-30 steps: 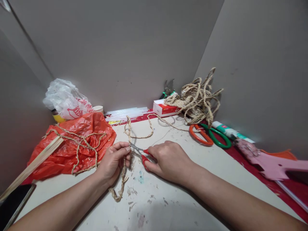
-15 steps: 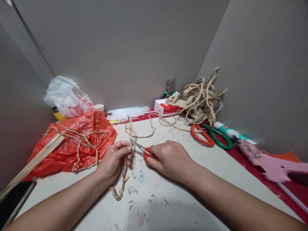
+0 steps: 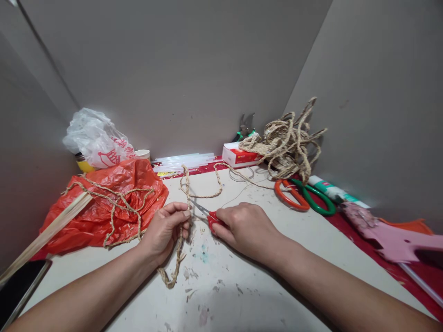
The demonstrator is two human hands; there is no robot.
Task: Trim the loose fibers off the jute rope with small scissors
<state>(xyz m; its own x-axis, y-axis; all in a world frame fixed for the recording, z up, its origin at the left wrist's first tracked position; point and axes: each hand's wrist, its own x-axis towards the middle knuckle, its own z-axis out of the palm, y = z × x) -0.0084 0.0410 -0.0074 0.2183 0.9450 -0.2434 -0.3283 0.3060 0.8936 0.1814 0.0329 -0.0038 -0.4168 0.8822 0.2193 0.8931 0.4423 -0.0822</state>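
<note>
Head-camera footage is filled by a pale, stained table (image 3: 263, 281) set into a grey-walled corner, with both forearms reaching in from the lower edge. A braided straw rope (image 3: 180, 244) is pinched by the left hand (image 3: 162, 233), thumb and fingertips closed on it at the upper end of the hand, while the rest of the braid hangs down past the palm and curls on the table just below the wrist. From the pinch the same rope is seen running away towards the back wall in a loose loop. Small red-handled scissors (image 3: 207, 213) are gripped by the right hand (image 3: 247, 228), fingers curled tight round the red handles; the metal blades are pointed up and left, and their tips are laid against the rope right at the left fingertips. Whether the blades are parted or shut cannot be told. Straw scraps are scattered on the table beneath the hands. To the left, a crumpled red plastic bag (image 3: 104, 207) is draped with thinner cord, and a white plastic bag (image 3: 95, 140) is lying behind it. At the back a tangled coil of straw rope (image 3: 285, 143) is heaped beside a red-and-white box (image 3: 238, 156). Larger scissors with orange and green handles (image 3: 304, 194) are lying near the coil, well apart from the hands.
</note>
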